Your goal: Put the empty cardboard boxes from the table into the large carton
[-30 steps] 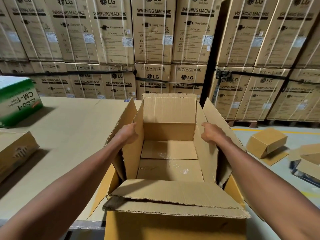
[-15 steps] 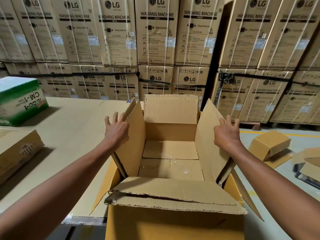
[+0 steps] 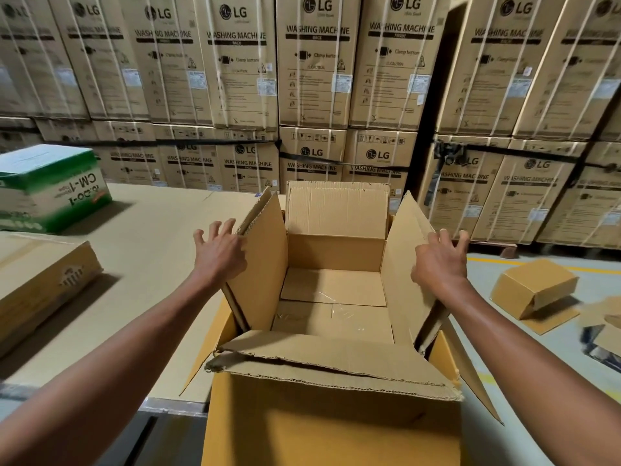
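The large carton (image 3: pixel 332 415) stands open right in front of me, at the table's near right edge. A smaller open cardboard box (image 3: pixel 336 253) sits inside it with its flaps up. My left hand (image 3: pixel 220 252) is beside the smaller box's left flap, fingers spread, holding nothing. My right hand (image 3: pixel 440 260) is by its right flap, fingers also spread. On the table (image 3: pixel 161 250) at the left lie a green and white box (image 3: pixel 50 186) and a flat brown box (image 3: pixel 40 284).
Stacked washing machine cartons (image 3: pixel 316 62) form a wall behind the table. On the floor at the right lie a small brown box (image 3: pixel 534 287) and more cardboard pieces (image 3: pixel 605 327). A yellow line (image 3: pixel 497 262) marks the floor.
Both hands were gripping the inner box's side walls; they let go and rose outside the side flaps, fingers spread. The view has shifted a little to the right.
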The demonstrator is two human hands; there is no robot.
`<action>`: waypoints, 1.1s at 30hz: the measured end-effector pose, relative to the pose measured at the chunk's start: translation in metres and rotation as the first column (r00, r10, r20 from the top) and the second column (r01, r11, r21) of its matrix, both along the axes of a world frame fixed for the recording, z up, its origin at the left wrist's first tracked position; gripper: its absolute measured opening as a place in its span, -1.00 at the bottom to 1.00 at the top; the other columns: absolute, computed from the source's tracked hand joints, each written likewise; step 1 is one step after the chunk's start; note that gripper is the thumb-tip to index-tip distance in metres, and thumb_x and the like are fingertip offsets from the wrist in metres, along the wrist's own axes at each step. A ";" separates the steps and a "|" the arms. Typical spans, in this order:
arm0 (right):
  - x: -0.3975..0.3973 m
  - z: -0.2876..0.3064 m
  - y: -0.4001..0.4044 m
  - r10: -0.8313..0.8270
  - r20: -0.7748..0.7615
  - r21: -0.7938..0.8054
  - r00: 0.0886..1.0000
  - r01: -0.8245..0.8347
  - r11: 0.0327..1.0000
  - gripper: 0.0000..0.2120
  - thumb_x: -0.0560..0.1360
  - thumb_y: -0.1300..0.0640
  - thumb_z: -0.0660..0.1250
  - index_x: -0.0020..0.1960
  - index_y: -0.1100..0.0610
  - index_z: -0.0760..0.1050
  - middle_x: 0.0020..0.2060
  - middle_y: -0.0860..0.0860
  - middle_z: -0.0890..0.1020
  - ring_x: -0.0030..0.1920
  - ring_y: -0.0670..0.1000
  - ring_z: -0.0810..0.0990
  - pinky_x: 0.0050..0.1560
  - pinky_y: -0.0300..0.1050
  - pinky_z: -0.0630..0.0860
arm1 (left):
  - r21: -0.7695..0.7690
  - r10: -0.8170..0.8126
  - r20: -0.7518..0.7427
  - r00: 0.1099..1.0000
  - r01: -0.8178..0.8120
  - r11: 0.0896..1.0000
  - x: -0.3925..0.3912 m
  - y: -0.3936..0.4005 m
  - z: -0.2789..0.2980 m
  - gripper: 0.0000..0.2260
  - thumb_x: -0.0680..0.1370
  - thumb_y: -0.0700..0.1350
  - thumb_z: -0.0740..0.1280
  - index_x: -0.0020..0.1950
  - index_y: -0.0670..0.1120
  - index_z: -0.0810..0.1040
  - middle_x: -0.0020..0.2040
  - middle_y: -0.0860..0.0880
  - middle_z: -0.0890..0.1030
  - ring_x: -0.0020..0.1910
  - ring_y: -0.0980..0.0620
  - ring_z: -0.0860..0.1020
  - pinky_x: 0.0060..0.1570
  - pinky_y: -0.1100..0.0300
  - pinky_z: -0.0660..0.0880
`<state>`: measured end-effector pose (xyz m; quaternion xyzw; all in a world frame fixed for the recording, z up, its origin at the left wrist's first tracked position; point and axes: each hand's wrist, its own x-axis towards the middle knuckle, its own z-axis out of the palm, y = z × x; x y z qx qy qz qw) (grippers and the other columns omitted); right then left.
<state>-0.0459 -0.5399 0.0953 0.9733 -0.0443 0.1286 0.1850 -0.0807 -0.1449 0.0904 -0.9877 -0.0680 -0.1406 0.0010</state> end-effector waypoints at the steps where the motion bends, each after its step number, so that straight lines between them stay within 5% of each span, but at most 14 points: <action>1: -0.003 0.002 0.002 0.017 0.022 0.033 1.000 -0.018 0.999 -0.71 0.47 -0.08 0.35 0.16 -0.06 0.64 0.29 0.04 0.50 0.37 0.12 0.31 0.39 0.25 0.05 | -0.030 0.000 0.031 1.000 0.001 1.000 -0.006 0.000 0.001 -0.71 0.56 -0.08 0.37 0.27 0.08 0.65 0.60 -0.10 0.25 0.57 -0.18 0.17 0.43 -0.28 0.16; 6: -0.023 0.013 0.018 0.168 0.130 0.416 0.977 -0.208 0.885 -0.71 0.53 -0.13 0.36 0.18 -0.05 0.63 0.28 0.02 0.54 0.39 0.12 0.34 0.36 0.20 0.13 | -0.242 0.022 0.218 0.976 0.033 0.970 -0.049 -0.001 0.002 -0.75 0.59 -0.03 0.39 0.27 0.07 0.65 0.57 -0.09 0.31 0.53 -0.16 0.23 0.39 -0.22 0.20; 9: -0.038 0.020 0.041 0.210 0.147 0.705 0.967 -0.251 0.663 -0.70 0.50 -0.27 0.34 0.13 -0.15 0.63 0.23 -0.02 0.60 0.31 0.15 0.46 0.23 0.19 0.36 | -0.408 0.064 0.316 0.946 0.075 0.910 -0.081 0.001 -0.007 -0.78 0.60 0.04 0.37 0.23 0.09 0.66 0.51 -0.06 0.39 0.48 -0.12 0.30 0.36 -0.23 0.26; 11: -0.055 0.024 0.064 0.263 0.186 0.830 0.947 -0.294 0.474 -0.77 0.52 -0.19 0.39 0.10 -0.13 0.66 0.19 -0.01 0.66 0.22 0.10 0.56 0.19 0.07 0.46 | -0.523 0.098 0.374 0.922 0.123 0.844 -0.104 0.006 -0.014 -0.80 0.61 0.04 0.37 0.20 0.10 0.67 0.47 -0.05 0.43 0.46 -0.08 0.33 0.36 -0.23 0.32; 14: -0.091 0.029 0.102 0.366 0.275 0.912 0.889 -0.362 0.193 -0.86 0.55 -0.06 0.42 0.07 -0.09 0.68 0.11 -0.08 0.69 0.17 -0.03 0.59 0.10 -0.09 0.48 | -0.633 0.171 0.414 0.894 0.148 0.760 -0.140 0.019 -0.023 -0.82 0.62 0.00 0.37 0.19 0.07 0.67 0.42 -0.04 0.47 0.42 0.00 0.39 0.32 -0.04 0.43; 17: -0.120 0.028 0.145 0.439 0.337 0.924 0.833 -0.382 0.015 -0.88 0.56 -0.02 0.42 0.07 -0.08 0.69 0.03 -0.18 0.70 0.12 -0.13 0.62 0.13 -0.11 0.54 | -0.702 0.250 0.421 0.872 0.139 0.698 -0.173 0.041 -0.032 -0.82 0.63 -0.03 0.35 0.19 0.04 0.69 0.38 -0.02 0.51 0.35 0.06 0.46 0.22 0.07 0.50; 22: -0.159 0.026 0.231 0.502 0.390 0.919 0.772 -0.355 -0.168 -0.87 0.58 0.01 0.40 0.09 -0.10 0.68 -0.05 -0.21 0.71 0.02 -0.23 0.64 0.03 -0.18 0.59 | -0.834 0.353 0.353 0.867 0.121 0.539 -0.225 0.099 -0.056 -0.84 0.64 -0.05 0.35 0.14 0.07 0.71 0.27 0.07 0.56 0.27 0.11 0.53 0.19 0.07 0.56; 27: -0.188 0.002 0.330 0.528 0.378 0.921 0.760 -0.251 -0.298 -0.91 0.57 0.02 0.41 0.00 -0.09 0.70 -0.09 -0.17 0.71 -0.04 -0.07 0.67 -0.01 0.17 0.67 | -0.916 0.445 0.254 0.859 0.065 0.396 -0.271 0.165 -0.090 -0.85 0.64 -0.02 0.35 0.10 0.17 0.70 0.21 0.15 0.63 0.19 0.19 0.58 0.16 0.13 0.55; 33: -0.220 -0.066 0.453 0.634 0.250 0.955 0.732 -0.078 -0.287 -0.89 0.57 0.09 0.43 -0.01 -0.10 0.70 -0.08 -0.20 0.72 -0.06 -0.10 0.69 0.03 0.21 0.65 | -0.974 0.529 0.177 0.830 0.069 0.217 -0.315 0.235 -0.125 -0.85 0.64 -0.10 0.36 0.11 0.07 0.72 0.10 0.15 0.71 0.11 0.26 0.63 0.16 0.19 0.56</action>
